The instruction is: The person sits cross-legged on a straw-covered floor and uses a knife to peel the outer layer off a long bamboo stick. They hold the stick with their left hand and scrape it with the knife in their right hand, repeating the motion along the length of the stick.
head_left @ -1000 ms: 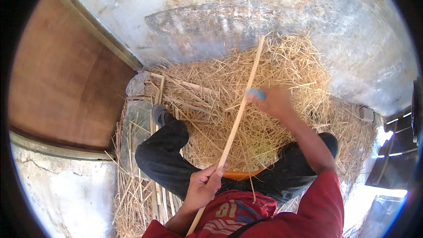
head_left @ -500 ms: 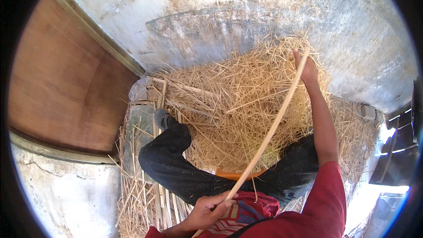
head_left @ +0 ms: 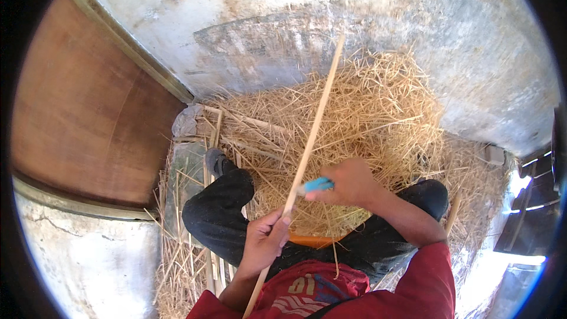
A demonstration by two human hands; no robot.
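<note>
A long, pale bamboo strip (head_left: 319, 112) slants from my lap up toward the wall. My left hand (head_left: 264, 242) is closed around its lower part, thumb on top. My right hand (head_left: 348, 182), slightly blurred, grips a small blue-handled knife (head_left: 319, 184). The knife's short pale end meets the strip just above my left hand; its blade is too blurred to make out clearly. Below the right hand, between my legs, part of an orange thing (head_left: 312, 241) shows, mostly covered.
A heap of thin, straw-like shavings (head_left: 366, 106) fills the floor ahead, up against the stained wall (head_left: 266, 29). More strips (head_left: 214, 133) lie at the left, near my foot and a stone slab (head_left: 188, 162). A brown wooden panel (head_left: 88, 100) stands on the left.
My right hand has drawn back from the strip's far end to just above my left hand, and the blue handle now shows. The strip's far end has swung left.
</note>
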